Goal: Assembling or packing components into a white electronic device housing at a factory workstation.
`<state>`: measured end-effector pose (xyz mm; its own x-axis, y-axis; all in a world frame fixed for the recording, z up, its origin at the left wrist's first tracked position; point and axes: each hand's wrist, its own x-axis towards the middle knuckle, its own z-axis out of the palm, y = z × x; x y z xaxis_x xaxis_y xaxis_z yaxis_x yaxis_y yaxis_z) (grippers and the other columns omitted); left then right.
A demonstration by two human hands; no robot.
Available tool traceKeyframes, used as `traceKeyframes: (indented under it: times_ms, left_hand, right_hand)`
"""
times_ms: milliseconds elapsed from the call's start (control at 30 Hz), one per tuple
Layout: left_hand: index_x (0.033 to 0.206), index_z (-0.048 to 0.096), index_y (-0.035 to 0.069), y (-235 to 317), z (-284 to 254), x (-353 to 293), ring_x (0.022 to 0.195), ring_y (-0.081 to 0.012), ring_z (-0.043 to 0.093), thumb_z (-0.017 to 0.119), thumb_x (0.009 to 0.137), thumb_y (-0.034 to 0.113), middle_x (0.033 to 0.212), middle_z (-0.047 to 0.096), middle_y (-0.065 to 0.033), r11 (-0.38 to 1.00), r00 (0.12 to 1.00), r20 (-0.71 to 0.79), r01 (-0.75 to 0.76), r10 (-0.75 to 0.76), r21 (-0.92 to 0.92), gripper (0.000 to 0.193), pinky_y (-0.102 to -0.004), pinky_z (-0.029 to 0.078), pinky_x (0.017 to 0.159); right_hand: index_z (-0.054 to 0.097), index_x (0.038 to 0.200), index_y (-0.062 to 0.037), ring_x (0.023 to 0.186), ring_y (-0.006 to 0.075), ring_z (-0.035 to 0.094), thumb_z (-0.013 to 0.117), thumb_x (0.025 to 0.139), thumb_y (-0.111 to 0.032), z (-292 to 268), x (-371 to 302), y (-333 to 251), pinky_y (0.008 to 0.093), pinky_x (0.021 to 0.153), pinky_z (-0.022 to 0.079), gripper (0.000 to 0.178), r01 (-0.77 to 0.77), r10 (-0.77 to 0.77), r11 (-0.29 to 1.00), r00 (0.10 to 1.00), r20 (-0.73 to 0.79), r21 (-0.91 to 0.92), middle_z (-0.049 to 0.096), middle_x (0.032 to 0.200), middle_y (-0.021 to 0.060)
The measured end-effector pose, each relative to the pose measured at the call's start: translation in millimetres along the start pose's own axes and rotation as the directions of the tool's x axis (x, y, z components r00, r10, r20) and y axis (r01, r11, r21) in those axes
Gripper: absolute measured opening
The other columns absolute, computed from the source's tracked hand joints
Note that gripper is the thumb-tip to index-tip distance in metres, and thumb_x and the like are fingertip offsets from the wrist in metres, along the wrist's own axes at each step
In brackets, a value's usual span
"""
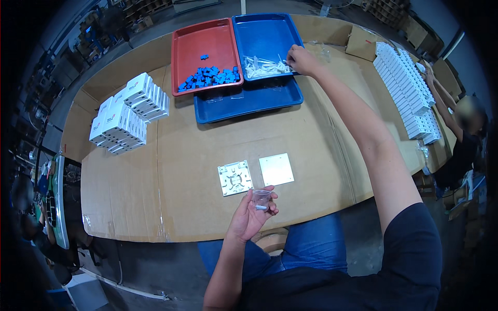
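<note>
My left hand (245, 220) holds a small clear plastic cup (261, 197) near the front edge of the table. A few small white pieces lie at the cup's bottom. Far ahead, my right hand (303, 59) reaches to the right side of a blue tray (270, 36), its fingers drawn together; what they hold, if anything, is too small to make out. Thin white sticks (262, 68) lie heaped in that tray, beside these fingers. Just beyond the cup are a white square plate with a moulded pattern (235, 178) and a plain white square plate (276, 169).
A red tray (205, 41) holds small blue blocks (210, 77). Another blue tray (249, 108) sits partly under both. White boxlike pieces are stacked at left (122, 114) and right (407, 90). Cardboard walls (124, 68) edge the table. Another person (461, 129) reaches in at right.
</note>
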<state>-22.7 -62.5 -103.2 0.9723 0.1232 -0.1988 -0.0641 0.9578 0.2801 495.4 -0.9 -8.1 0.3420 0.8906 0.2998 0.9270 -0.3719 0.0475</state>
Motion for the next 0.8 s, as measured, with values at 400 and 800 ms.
traceKeyframes:
  times_ms: [400, 800]
  left_hand:
    - [0.147, 0.049, -0.004, -1.7, -5.0, -7.1, 0.096, -0.0235, 0.064, 0.038, 0.112, 0.042, 0.122, 0.065, -0.0133, 0.997, 0.998, 0.049, -0.032, 0.036, -0.069, 0.059, -0.0413, 0.051, 0.095]
    - [0.145, 0.050, -0.004, -1.1, -7.2, -5.8, 0.095, -0.0222, 0.063, 0.038, 0.113, 0.045, 0.120, 0.065, -0.0118, 0.997, 0.997, 0.038, -0.067, 0.066, 0.028, 0.059, -0.0405, 0.053, 0.093]
  right_hand:
    - [0.071, 0.111, -0.0049, 0.073, 0.0046, 0.052, 0.074, 0.099, -0.023, -92.1, -58.2, -93.5, 0.0195, 0.067, 0.045, 0.021, -0.232, 0.081, -0.176, 0.965, 0.249, 0.957, 0.074, 0.106, 0.0042]
    - [0.079, 0.111, -0.0013, 0.085, 0.0074, 0.062, 0.075, 0.094, -0.009, -65.8, -251.2, -221.0, 0.0239, 0.074, 0.049, 0.020, -0.478, 0.102, 0.010, 0.874, 0.474, 0.878, 0.074, 0.099, 0.0032]
